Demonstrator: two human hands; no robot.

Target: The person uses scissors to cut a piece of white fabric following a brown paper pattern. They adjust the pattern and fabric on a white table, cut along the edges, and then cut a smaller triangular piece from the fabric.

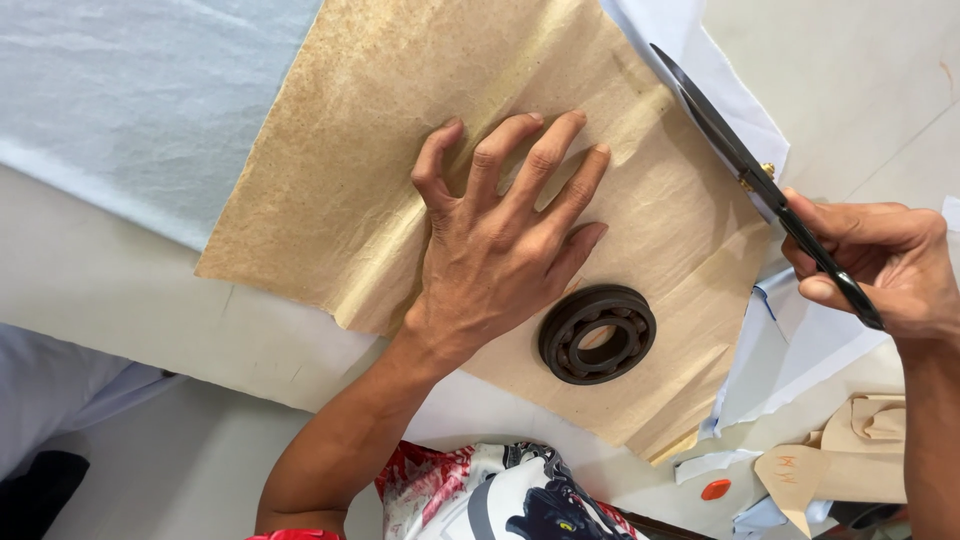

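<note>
Left hand (500, 240): spread open, pressed flat on the brown paper (330, 160).
Right hand (880, 265): closed around black scissors (760, 180) — blades parted at the paper's edge.
Bearing (597, 333): laid on the paper — just beside the left hand.

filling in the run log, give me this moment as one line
left hand flat on brown paper | right hand holds black scissors, blades at paper edge | bearing ring on paper

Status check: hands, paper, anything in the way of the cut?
Left hand flat on brown paper sheet. Right hand holds black scissors, blades at the sheet's edge. Dark bearing ring rests on the sheet.
</note>
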